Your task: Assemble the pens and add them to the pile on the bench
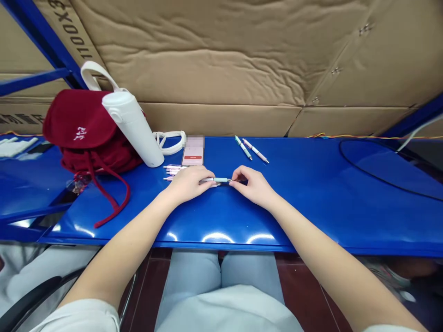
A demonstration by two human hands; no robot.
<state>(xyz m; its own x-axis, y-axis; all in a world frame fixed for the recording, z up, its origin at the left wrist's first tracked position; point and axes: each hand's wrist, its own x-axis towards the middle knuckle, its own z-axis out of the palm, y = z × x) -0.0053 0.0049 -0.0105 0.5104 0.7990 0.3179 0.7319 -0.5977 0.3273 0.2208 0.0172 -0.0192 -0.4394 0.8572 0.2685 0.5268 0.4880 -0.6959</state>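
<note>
Pen (221, 180) sits pinched in my left grip (190, 183). My right grip (254, 185) pinches its end, over the blue surface (311, 203)

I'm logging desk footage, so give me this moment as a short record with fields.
Left hand: holds a white-and-blue pen
Right hand: at the pen's tip end; grip unclear
Near left hand: pink pens, partly hidden by it; phone beyond them
Further back: green pen and pink-and-white pen, side by side
Left side: white bottle next to red bag
Surface: blue table
</note>
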